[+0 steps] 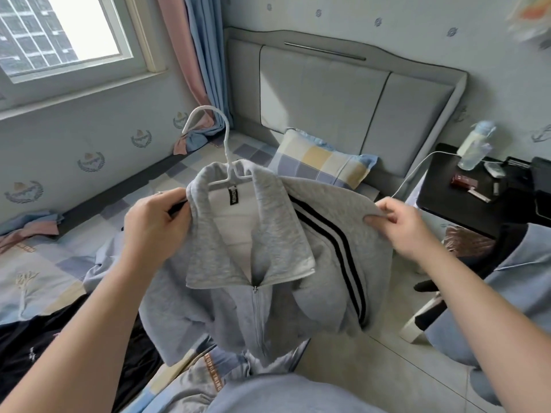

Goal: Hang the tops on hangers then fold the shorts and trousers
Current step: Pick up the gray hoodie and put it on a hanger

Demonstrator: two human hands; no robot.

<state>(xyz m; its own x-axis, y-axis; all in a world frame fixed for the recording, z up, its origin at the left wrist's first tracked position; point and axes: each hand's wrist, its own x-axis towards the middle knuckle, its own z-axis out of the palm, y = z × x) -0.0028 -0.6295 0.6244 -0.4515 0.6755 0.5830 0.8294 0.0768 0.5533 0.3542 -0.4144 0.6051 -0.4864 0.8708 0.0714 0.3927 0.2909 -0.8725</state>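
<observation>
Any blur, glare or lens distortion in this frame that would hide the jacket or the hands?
Head view: daylight in the window is blown out white in part; the wide lens bends the headboard; the bottle and the top right corner are smeared; the jacket, hanger, left hand and right hand are sharp and evenly lit.

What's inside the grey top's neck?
A white hanger: its hook and stem stick out above the collar of the top, beside a black label. Its arms are covered by fabric, so their seating can't be seen.
</observation>
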